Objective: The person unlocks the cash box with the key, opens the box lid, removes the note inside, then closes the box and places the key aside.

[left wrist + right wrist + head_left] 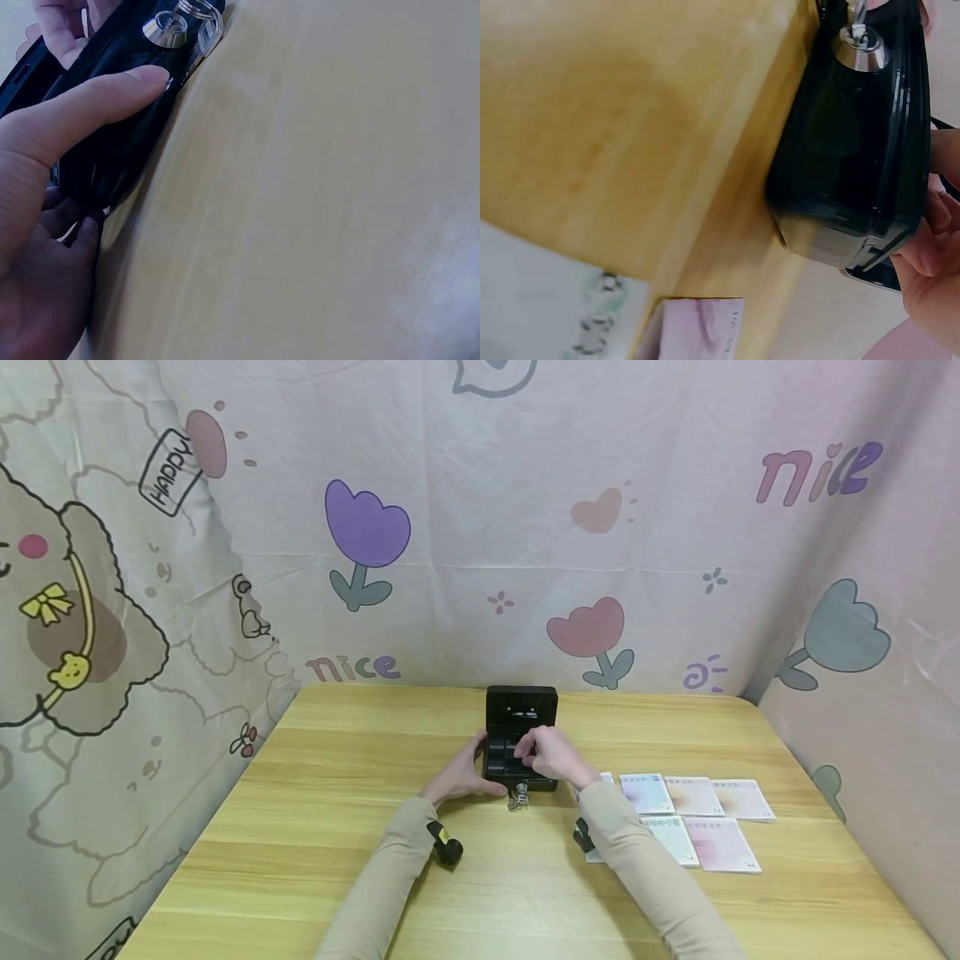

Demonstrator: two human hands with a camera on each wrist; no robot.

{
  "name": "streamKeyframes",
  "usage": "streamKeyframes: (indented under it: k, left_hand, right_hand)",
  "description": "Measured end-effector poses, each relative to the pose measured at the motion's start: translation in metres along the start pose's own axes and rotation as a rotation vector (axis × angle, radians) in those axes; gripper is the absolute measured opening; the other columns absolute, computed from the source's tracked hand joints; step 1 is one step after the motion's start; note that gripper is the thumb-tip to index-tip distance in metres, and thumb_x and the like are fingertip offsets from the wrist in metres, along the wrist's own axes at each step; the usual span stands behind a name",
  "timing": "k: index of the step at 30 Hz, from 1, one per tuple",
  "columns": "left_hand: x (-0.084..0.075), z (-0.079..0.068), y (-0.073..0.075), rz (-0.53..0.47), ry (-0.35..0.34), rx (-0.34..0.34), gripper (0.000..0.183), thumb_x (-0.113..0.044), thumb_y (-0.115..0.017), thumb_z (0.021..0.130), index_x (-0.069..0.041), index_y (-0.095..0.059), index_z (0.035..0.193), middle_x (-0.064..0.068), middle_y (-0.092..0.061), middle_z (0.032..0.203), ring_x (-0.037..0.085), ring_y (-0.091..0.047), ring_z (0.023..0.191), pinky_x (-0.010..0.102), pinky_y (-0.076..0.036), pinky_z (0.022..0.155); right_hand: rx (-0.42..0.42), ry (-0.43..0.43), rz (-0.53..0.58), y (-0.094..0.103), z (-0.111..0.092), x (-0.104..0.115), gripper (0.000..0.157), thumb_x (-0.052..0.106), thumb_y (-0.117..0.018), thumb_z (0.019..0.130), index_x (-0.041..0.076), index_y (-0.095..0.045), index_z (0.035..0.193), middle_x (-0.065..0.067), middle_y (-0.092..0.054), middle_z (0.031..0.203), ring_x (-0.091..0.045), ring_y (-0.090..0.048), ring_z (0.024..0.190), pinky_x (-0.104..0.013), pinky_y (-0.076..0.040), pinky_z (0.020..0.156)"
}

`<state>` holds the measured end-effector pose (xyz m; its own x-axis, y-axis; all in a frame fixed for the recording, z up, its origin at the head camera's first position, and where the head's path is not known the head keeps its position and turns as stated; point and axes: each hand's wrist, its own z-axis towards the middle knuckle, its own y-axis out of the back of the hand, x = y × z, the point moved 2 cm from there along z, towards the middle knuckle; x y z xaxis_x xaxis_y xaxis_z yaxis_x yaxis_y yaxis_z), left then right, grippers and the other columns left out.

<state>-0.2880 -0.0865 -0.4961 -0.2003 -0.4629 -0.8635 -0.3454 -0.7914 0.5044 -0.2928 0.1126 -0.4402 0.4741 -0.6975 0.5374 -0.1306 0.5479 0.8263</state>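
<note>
A small black cash box (522,703) stands on the table with its lid raised and a black compartmented tray inside. My left hand (459,775) grips its left front corner, the thumb (112,97) along the front wall below the round silver lock (166,30), the other fingers round the side. Keys on a ring (518,797) hang from that lock. Over the right part of the tray, my right hand (551,754) reaches in with bent fingers (922,247); I cannot tell whether they pinch anything.
Right of the box, several stacks of pastel paper notes lie in two rows, among them a pink stack (722,845) and a bluish stack (647,794). My right forearm passes over some of them. A printed cloth (480,527) hangs behind the wooden table (360,735).
</note>
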Motion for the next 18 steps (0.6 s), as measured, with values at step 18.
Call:
streamKeyframes:
  k: [18]
  left_hand:
    - [-0.0027,-0.0010,0.0007,0.002,-0.008,0.004,0.117,-0.021,-0.092,0.071,0.003,-0.018,0.158,0.025,-0.027,0.164,0.040,-0.030,0.152,0.047,-0.029,0.127]
  right_hand:
    - [-0.122,-0.107,0.170,-0.0021,-0.0065,-0.0038,0.014,0.005,-0.075,0.086,0.005,-0.074,0.100,-0.006,-0.070,0.089,-0.020,-0.064,0.089,-0.040,-0.054,0.088]
